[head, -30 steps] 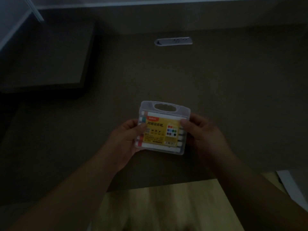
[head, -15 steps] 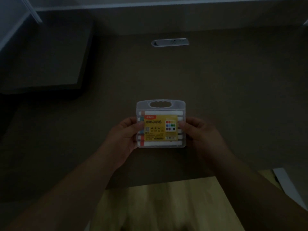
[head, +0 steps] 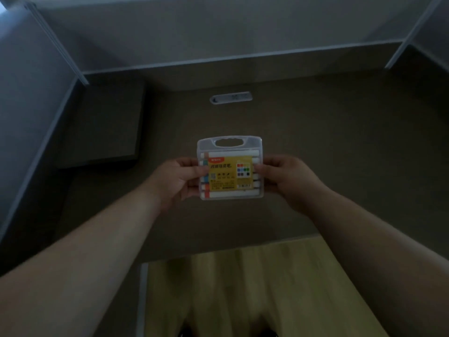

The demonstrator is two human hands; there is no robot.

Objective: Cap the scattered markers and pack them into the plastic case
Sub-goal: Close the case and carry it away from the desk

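Note:
A clear plastic case [head: 229, 142] with a carry handle at its far end is held over the dark desk, lid closed. Several white markers [head: 230, 194] with coloured ends lie in rows inside it, under a yellow label [head: 222, 175]. My left hand [head: 178, 180] grips the case's left edge, thumb on the lid. My right hand [head: 285, 177] grips the right edge the same way. No loose marker or cap shows on the desk.
A dark raised block [head: 104, 122] sits at the back left of the desk [head: 340, 154]. A small white power socket strip [head: 230, 97] lies beyond the case. Pale shelf walls [head: 218, 32] enclose the desk on three sides. Wooden floor [head: 243, 288] shows below the front edge.
The case has been squared up from a slight tilt and held level between both hands. The view has tipped upward, so more of the back wall shows.

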